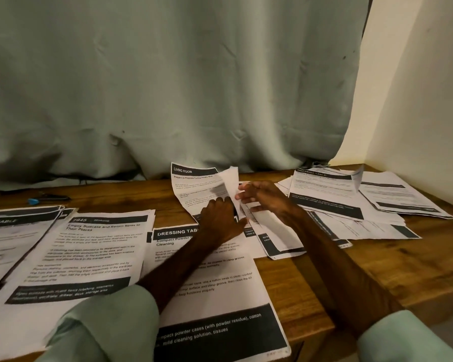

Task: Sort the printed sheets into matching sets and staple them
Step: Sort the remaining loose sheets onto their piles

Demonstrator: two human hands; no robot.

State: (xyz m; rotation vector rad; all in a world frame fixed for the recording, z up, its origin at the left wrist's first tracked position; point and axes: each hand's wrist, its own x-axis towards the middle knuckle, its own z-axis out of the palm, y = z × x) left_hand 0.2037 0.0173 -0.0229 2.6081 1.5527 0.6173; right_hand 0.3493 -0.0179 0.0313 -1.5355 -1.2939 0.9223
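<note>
Printed sheets (pixel 94 257) of thin white paper with black header and footer bars lie in overlapping stacks across the brown wooden table (pixel 377 262). The stacks are neat at the near left and centre, and fan out more loosely at the far right. One sheet headed "LIVING ROOM" (pixel 194 184) lifts off the table at the back centre, its right edge curled over. Bare wood shows along the right front edge and at the far left, where a dark tool (pixel 50 197) with a blue end lies. A creased pale green curtain (pixel 168 87) hangs behind. The left hand (pixel 219 220) lies palm down on that sheet's lower part, fingers straight. The right hand (pixel 266 198) is just beside it, fingers spread and straight, tips touching the curl.
</note>
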